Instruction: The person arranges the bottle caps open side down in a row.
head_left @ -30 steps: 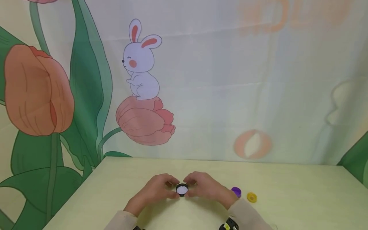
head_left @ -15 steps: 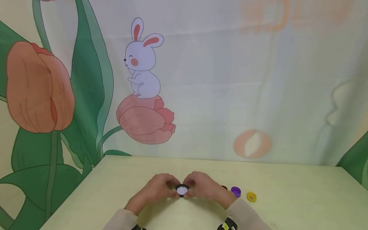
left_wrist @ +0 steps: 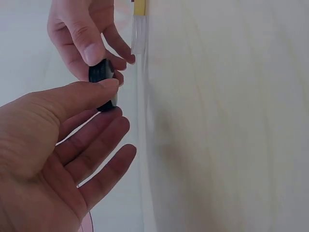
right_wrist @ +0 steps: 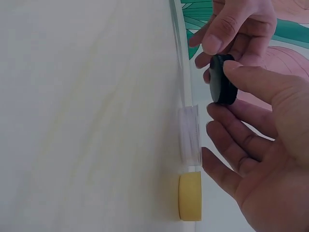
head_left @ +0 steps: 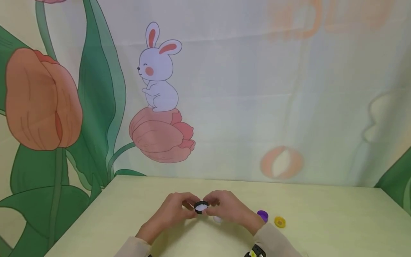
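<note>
A round black screw cap with a ribbed rim and a white inner face is held slightly above the table, between both hands. My left hand pinches its left side; in the left wrist view the thumb lies over the rim. From the other side my right hand pinches it, thumb against the black edge. The other fingers of each hand are spread away from the cap. Under the right hand a pale clear round piece sits on the table, partly hidden.
A purple cap and a yellow cap lie on the pale table to the right of the right forearm. Behind the table's back edge hangs a cloth printed with a rabbit and tulips.
Both hands have risen a little with the black cap and tilted it. The clear piece has come into view beneath the right hand. A dark item beside the right wrist is hidden again.
</note>
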A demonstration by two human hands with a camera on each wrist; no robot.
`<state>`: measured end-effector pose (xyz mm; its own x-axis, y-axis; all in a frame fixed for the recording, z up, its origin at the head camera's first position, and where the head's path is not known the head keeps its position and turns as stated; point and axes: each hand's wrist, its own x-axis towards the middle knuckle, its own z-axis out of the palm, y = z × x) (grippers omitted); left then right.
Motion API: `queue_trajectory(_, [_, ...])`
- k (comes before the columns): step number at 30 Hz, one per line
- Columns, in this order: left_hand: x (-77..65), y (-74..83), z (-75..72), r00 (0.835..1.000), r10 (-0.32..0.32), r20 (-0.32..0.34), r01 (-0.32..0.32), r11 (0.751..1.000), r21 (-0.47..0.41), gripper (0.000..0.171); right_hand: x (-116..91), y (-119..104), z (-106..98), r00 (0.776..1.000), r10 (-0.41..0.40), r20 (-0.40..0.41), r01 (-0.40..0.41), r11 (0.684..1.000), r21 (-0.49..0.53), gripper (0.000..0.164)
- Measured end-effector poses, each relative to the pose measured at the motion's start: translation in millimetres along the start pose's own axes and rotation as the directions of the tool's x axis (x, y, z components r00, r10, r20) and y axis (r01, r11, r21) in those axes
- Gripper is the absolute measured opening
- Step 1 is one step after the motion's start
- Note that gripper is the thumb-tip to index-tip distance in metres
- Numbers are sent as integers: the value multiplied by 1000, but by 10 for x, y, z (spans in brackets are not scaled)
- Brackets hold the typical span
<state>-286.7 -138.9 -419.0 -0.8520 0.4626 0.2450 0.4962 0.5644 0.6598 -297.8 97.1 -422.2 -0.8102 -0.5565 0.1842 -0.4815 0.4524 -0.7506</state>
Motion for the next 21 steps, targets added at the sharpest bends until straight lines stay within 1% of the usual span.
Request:
queue_trajectory(4, [-10,-10,-20,997,47,-54,-47,999,-2,30,-1,-24,-17,1000,-21,-22,21,1000,8,24])
queue_trajectory(8, [-26,-11,-28,993,64,-100,-63,998,11,27,-9,-45,-22,999,-22,-31,23,999,25,24])
queue_trajectory(11, [-34,-4,-31,989,56,-134,-55,998,14,24,-15,-50,-17,998,-25,-50,26,999,39,23])
queue_trajectory(15, [-42,12,-37,986,35,-165,-38,999,-11,21,-16,-43,-4,996,-36,-84,40,998,55,20])
queue_trajectory(21, [-41,31,-58,984,9,-180,-20,998,-56,19,-8,-22,-5,992,-32,-122,39,998,55,23])
